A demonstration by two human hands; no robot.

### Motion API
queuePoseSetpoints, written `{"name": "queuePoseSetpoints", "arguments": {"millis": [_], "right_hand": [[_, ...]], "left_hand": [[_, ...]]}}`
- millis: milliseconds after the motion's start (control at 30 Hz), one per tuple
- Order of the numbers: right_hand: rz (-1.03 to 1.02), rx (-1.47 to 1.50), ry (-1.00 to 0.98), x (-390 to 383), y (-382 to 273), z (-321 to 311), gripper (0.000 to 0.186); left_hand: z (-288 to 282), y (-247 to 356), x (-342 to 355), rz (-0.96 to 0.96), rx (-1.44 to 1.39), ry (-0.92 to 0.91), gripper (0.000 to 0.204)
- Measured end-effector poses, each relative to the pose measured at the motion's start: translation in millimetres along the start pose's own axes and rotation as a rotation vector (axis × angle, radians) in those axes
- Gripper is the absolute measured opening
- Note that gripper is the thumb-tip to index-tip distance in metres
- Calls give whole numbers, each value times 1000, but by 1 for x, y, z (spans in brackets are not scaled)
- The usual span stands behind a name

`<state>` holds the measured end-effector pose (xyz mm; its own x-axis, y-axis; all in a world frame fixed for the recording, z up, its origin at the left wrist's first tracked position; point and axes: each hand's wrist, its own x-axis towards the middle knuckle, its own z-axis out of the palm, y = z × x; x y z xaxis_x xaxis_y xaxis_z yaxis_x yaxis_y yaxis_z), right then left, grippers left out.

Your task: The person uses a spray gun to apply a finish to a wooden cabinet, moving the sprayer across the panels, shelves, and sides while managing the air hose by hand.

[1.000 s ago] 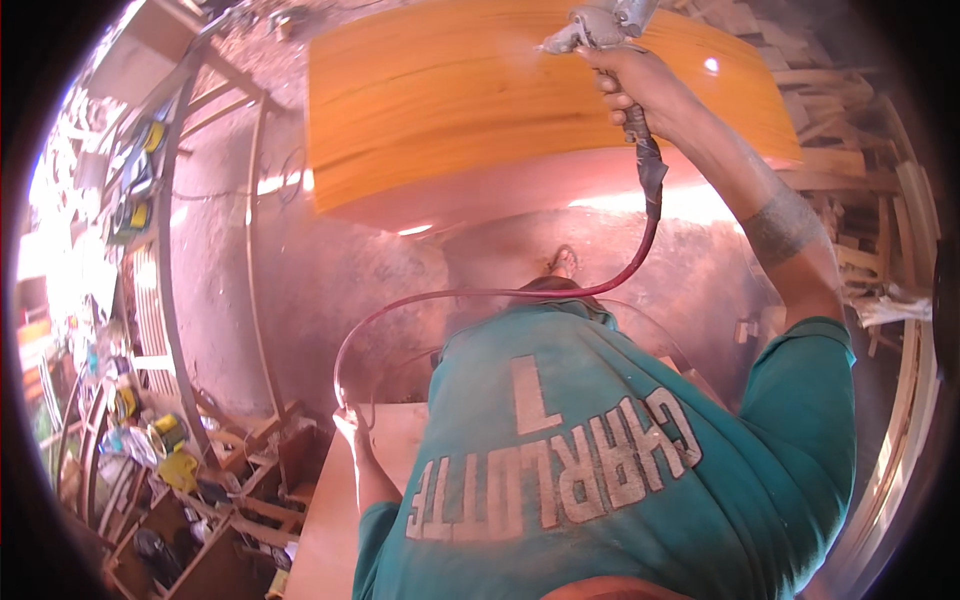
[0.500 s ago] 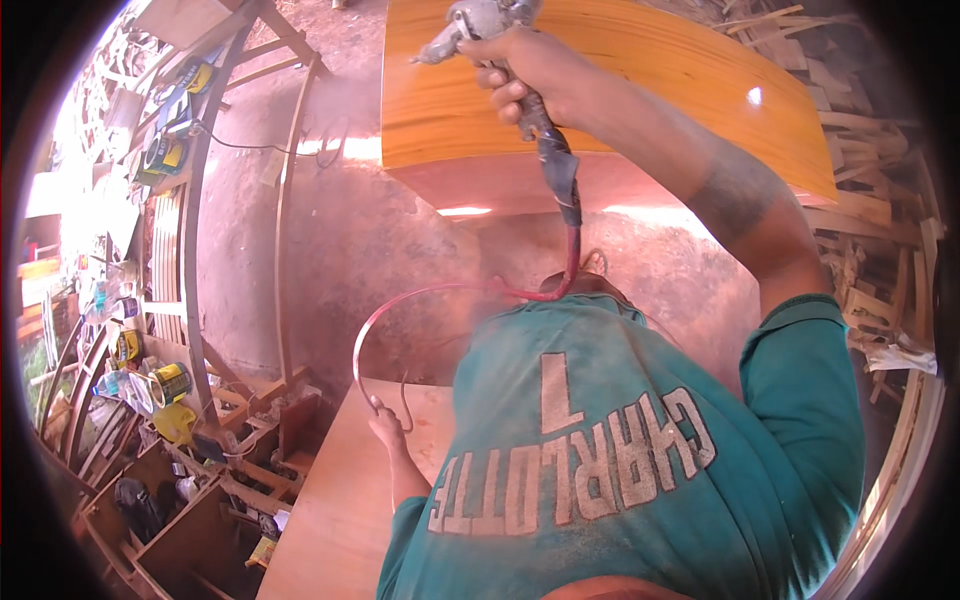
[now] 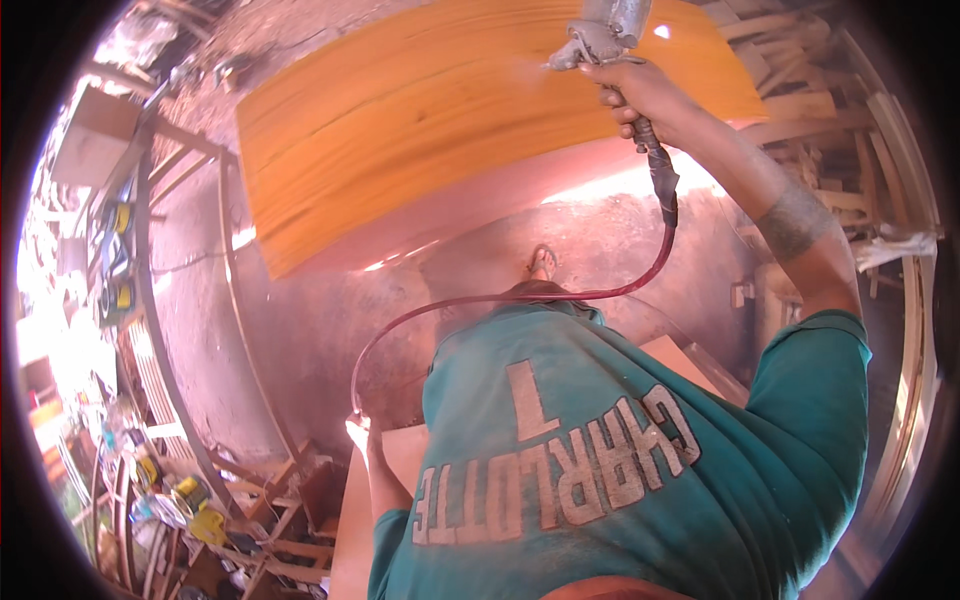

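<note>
My right hand [image 3: 640, 98] is wrapped round the handle of a grey metal spray gun [image 3: 598, 42], held over the right part of a glossy orange-brown wooden panel [image 3: 400, 130]. Its nozzle points left, with a faint haze in front of it. From the taped lower end of the handle, a red hose [image 3: 500, 298] curves across in front of my body. Low on the left, my left hand [image 3: 360, 428] is closed on that hose, holding it away from the panel.
A wooden frame [image 3: 160, 330] stands at left, with tins and a yellow container [image 3: 208, 524] among scrap wood. Offcuts [image 3: 800, 110] are piled at right. Beside my left forearm lies a pale board [image 3: 350, 530]. A sandalled foot [image 3: 543, 263] shows on the dusty floor.
The view has shifted, and more of the panel shows on the left. My right hand and the spray gun appear farther right and slightly lower. My left hand still holds the hose.
</note>
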<state>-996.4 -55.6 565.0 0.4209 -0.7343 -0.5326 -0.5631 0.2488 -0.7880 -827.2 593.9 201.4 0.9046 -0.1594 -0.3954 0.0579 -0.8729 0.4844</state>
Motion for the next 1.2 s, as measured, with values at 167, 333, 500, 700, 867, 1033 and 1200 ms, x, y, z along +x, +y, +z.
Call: {"name": "queuePoseSetpoints", "arguments": {"millis": [167, 333, 500, 700, 867, 1033, 1200], "right_hand": [[5, -7, 150, 25, 35, -131, 27], [23, -15, 259, 45, 57, -236, 30], [53, -61, 472, 79, 83, -328, 28], [-1, -111, 604, 122, 122, -428, 29], [33, -362, 773, 124, 125, -431, 34], [-39, -258, 606, 81, 110, -342, 29], [17, -6, 346, 22, 65, -197, 28]], "left_hand": [[23, 127, -6, 121, 44, -65, 53], [70, 181, -17, 152, 132, -151, 59], [105, 236, -44, 339, 204, -159, 51], [108, 286, -76, 400, 131, -259, 43], [106, 276, -80, 450, 156, -262, 39], [80, 245, -61, 459, 141, -239, 39], [36, 149, -8, 276, 182, -183, 39]]}}
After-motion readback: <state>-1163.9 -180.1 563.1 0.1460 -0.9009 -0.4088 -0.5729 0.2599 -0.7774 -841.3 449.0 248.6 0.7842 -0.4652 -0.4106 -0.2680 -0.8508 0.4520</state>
